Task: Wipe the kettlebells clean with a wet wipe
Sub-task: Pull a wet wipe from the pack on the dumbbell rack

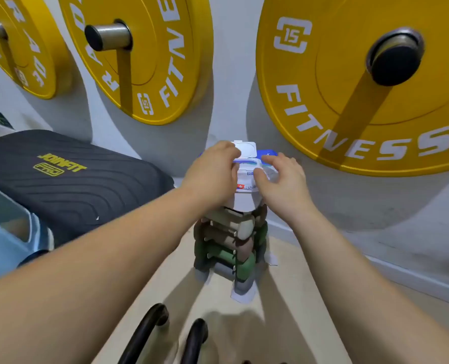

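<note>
Indoors, a person is bending over a wet wipe pack (pixel 245 179) that is sitting on the top of a small dumbbell stand (pixel 240 206). The left hand (pixel 212 174) is gripping the pack's left end, fingers curled over its edge and thumb lying by the white flip lid (pixel 245 148), which is standing open. The right hand (pixel 283 182) is resting against the pack's right side with fingers bent and thumb touching near the opening; whether it is pinching a wipe cannot be told.

The stand is carrying stacked dumbbells (pixel 218 256) in grey, brown and green, and is standing on the pale floor (pixel 283 298), near the floor's far edge where it is meeting the grey wall (pixel 231 74). Two black arched kettlebell handles (pixel 144 334) are showing at the floor's near edge, well apart from both hands and untouched; the rest of each kettlebell is falling outside the picture.

Three yellow weight plates (pixel 349 114), lettered "FITNESS" and marked 15, are hanging on pegs (pixel 107 35) on the wall, one to the right of the stand and two to the left. A black ribbed pad (pixel 68 179) lettered "JOINFIT" is lying left of the stand, and a pale blue object (pixel 8 240) is sitting just beside it; what it is cannot be told.
</note>
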Action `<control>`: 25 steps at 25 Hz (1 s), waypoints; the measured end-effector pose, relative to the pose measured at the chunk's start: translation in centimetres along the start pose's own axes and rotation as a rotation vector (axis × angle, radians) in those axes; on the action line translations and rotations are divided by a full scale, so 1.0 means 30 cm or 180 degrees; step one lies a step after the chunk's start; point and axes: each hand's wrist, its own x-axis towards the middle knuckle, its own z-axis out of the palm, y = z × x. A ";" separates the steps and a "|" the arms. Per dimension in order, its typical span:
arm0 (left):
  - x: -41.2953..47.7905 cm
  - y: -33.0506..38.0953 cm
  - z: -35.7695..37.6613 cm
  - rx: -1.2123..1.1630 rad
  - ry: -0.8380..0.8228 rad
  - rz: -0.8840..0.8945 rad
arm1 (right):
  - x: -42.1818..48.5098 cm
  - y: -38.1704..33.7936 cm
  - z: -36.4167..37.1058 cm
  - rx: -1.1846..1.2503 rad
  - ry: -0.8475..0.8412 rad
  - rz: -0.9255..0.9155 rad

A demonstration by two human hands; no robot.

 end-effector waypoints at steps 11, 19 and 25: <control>0.183 -0.042 0.070 -0.0487 -0.1211 -0.1070 | 0.045 0.072 0.063 -0.0008 -0.0317 0.0320; 0.134 -0.021 0.080 0.0586 -0.0751 0.0059 | 0.040 0.028 0.057 -0.0923 -0.0115 0.0043; 0.142 0.011 0.062 0.0018 -0.0114 -0.0087 | 0.037 0.006 0.069 -0.0623 -0.0211 0.0001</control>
